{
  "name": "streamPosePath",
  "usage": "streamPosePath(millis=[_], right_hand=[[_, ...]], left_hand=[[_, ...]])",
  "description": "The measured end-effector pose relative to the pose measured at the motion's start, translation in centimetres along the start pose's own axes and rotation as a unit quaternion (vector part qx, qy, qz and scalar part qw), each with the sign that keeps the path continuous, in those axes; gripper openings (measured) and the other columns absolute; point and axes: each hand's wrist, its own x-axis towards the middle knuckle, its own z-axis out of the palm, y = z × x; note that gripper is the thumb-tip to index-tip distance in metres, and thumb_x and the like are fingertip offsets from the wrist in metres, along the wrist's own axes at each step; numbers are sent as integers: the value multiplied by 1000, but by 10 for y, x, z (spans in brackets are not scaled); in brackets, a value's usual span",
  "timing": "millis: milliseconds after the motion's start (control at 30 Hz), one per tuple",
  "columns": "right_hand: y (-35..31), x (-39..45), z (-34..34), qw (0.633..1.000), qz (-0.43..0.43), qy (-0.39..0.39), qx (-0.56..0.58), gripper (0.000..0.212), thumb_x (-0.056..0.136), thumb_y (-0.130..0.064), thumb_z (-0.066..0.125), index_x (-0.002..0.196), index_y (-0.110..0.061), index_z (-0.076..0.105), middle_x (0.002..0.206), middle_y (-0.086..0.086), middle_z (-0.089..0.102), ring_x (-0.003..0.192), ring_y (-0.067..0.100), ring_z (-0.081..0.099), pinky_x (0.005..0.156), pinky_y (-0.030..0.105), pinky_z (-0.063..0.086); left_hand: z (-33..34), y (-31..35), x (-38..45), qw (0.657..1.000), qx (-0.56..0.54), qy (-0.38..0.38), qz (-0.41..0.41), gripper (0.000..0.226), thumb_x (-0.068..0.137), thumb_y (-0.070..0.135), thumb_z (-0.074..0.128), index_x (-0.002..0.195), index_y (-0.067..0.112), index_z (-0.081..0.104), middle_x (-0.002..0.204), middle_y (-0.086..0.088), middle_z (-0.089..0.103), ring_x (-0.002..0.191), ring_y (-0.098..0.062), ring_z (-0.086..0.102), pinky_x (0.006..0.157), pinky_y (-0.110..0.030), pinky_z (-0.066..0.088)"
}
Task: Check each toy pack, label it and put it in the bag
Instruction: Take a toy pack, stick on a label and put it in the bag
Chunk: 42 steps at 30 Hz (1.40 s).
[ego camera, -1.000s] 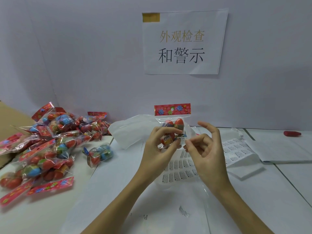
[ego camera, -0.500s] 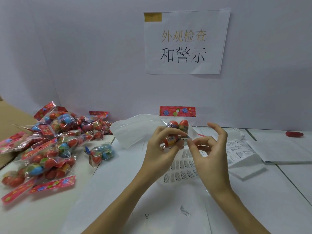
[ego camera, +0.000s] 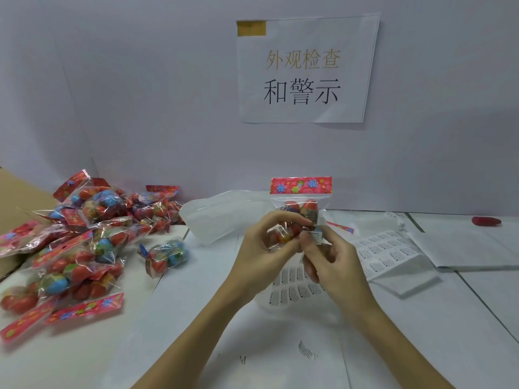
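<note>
Head view, toy pack: we hold one toy pack point(ego camera: 301, 209) upright above the table point(ego camera: 84, 360), in front of the wall. It is a crinkly clear plastic pouch with a flat red flowered card strip across the top and round red and orange egg shapes inside.
Left hand: our left hand point(ego camera: 261, 248) grips the lower part of the pack, fingers curled round the front and thumb underneath.
Right hand: our right hand point(ego camera: 334, 262) pinches a small white printed label point(ego camera: 315, 236) between thumb and forefinger, at the pack's lower right edge; the other fingers are curled in loosely.
Label sheet: a glossy white label sheet point(ego camera: 297, 290) with rows of small printed stickers lies flat under our hands; a second sheet point(ego camera: 387, 254) lies to the right.
Bag: a soft, cloudy clear bag point(ego camera: 222, 217) lies rumpled just behind our left hand, touching the wall.
Pile: a heap of shiny toy packs point(ego camera: 84, 234) covers the left of the table, one loose pack point(ego camera: 165, 255) lying apart from it.
Sign: a paper sign point(ego camera: 306, 68) with printed characters is taped to the wall.
Change: half a second ago our right fingers were spread with the little finger raised; now they are drawn in, and the label is against the pack.
</note>
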Motion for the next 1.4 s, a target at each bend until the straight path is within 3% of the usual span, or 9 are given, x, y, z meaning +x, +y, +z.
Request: streamPosePath(millis=[400, 500, 633, 800, 933, 1067, 1200, 1300, 1400], right_hand=[[-2, 4, -8, 994, 22, -21, 109, 50, 106, -47, 43, 105, -8, 75, 73, 18, 69, 65, 29, 67, 61, 33, 55], [-2, 2, -8, 998, 1, -38, 42, 32, 102, -47, 57, 105, -21, 76, 73, 14, 71, 66, 26, 69, 65, 31, 57], [-3, 2, -7, 998, 8, -51, 33, 26, 103, -38, 54, 98, -27, 77, 73, 14, 71, 65, 27, 70, 64, 29, 57], [-2, 3, -11, 993, 43, -56, 98, 46, 108, -35, 42, 94, -6, 75, 72, 25, 68, 64, 34, 66, 60, 32, 55], [0, 3, -9, 999, 2, -54, 9, 25, 101, -39, 58, 101, -21, 75, 73, 13, 70, 66, 28, 68, 65, 31, 58], [3, 6, -13, 998, 23, -58, 10, 19, 94, -42, 69, 98, -25, 78, 68, 6, 63, 64, 17, 58, 64, 25, 52], [0, 7, -25, 992, 55, -109, -27, 34, 89, -56, 74, 97, -22, 77, 66, 2, 58, 63, 16, 52, 65, 25, 45], [-4, 5, -27, 989, 52, -137, -34, 34, 98, -53, 65, 93, -21, 76, 64, 3, 55, 61, 17, 48, 62, 27, 42], [-6, 4, -23, 992, 60, -114, -4, 46, 102, -48, 54, 82, -12, 73, 60, 5, 54, 56, 16, 47, 57, 23, 42]], left_hand=[[-5, 0, 2, 1000, 4, 0, -3, 25, 93, 17, 78, 116, 22, 70, 118, 2, 71, 110, -31, 71, 88, -37, 62], [-3, 3, 2, 1000, 7, -3, -4, 50, 90, 21, 82, 133, 30, 57, 123, 4, 71, 107, -26, 74, 85, -30, 61], [-6, 4, 4, 997, -38, 2, -61, 97, 79, 26, 90, 147, 58, 30, 129, -1, 70, 105, -28, 76, 91, -42, 62], [-6, 5, 3, 995, -50, 2, -88, 102, 75, 31, 89, 146, 64, 24, 136, -3, 67, 114, -30, 72, 104, -55, 55], [-6, -2, 4, 995, -25, 16, -100, 107, 71, 36, 90, 144, 70, 20, 133, 3, 69, 111, -24, 74, 99, -50, 58], [-16, -8, 9, 989, -65, 14, -134, 87, 80, 41, 80, 148, 56, 28, 123, 2, 75, 109, -23, 74, 95, -41, 59], [-28, -7, 18, 980, -58, 110, -154, 80, 75, 55, 79, 146, 39, 46, 121, 3, 75, 110, -23, 73, 98, -43, 58], [-34, -9, 19, 981, -63, 119, -136, 49, 76, 47, 87, 119, 28, 75, 110, -5, 77, 101, -26, 74, 91, -40, 60], [-33, -9, 16, 977, -72, 147, -138, 36, 74, 39, 83, 101, 14, 80, 92, -8, 78, 84, -24, 74, 82, -37, 61]])
